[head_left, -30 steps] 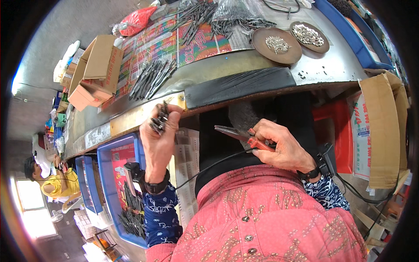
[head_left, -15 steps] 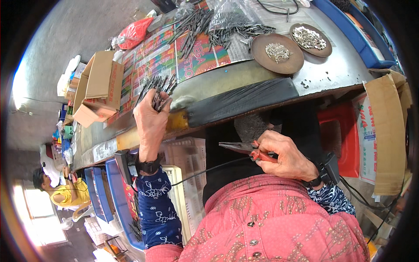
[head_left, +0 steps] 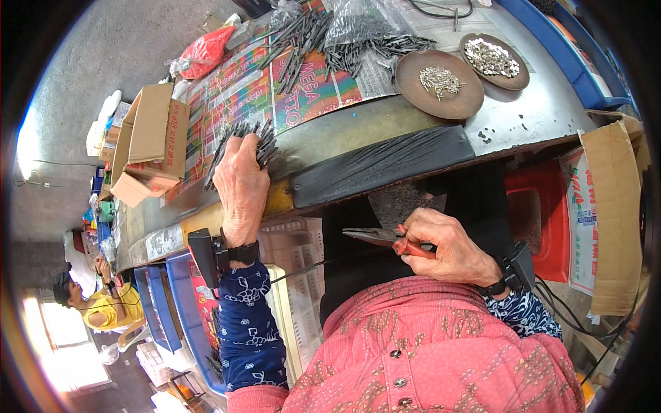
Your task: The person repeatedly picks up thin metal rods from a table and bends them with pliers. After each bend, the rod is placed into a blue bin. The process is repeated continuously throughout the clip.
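Observation:
My left hand (head_left: pixel 241 180) is at the table's near edge, its back turned up and its fingers curled into a bundle of thin black strips (head_left: pixel 237 134). The fingertips are hidden among the strips. In front of my body, my right hand (head_left: pixel 444 242) is closed around the red handles of long-nosed pliers (head_left: pixel 375 235). Their jaws point left, and nothing shows between them. Farther back on the table lies a larger heap of black strips (head_left: pixel 303 51), partly under a clear plastic bag (head_left: pixel 365 24).
Two brown dishes hold small metal pins (head_left: pixel 442 82) and small silvery pieces (head_left: pixel 492 58). An open cardboard box (head_left: pixel 148 144) and a red bag (head_left: pixel 205 54) stand left. Blue trays (head_left: pixel 189 296) sit below the table. At far left is a person in yellow (head_left: pixel 113 306).
My left hand has rolled over so its back faces up, with its fingers pressed onto the bundle of strips. My right hand and the pliers have hardly moved.

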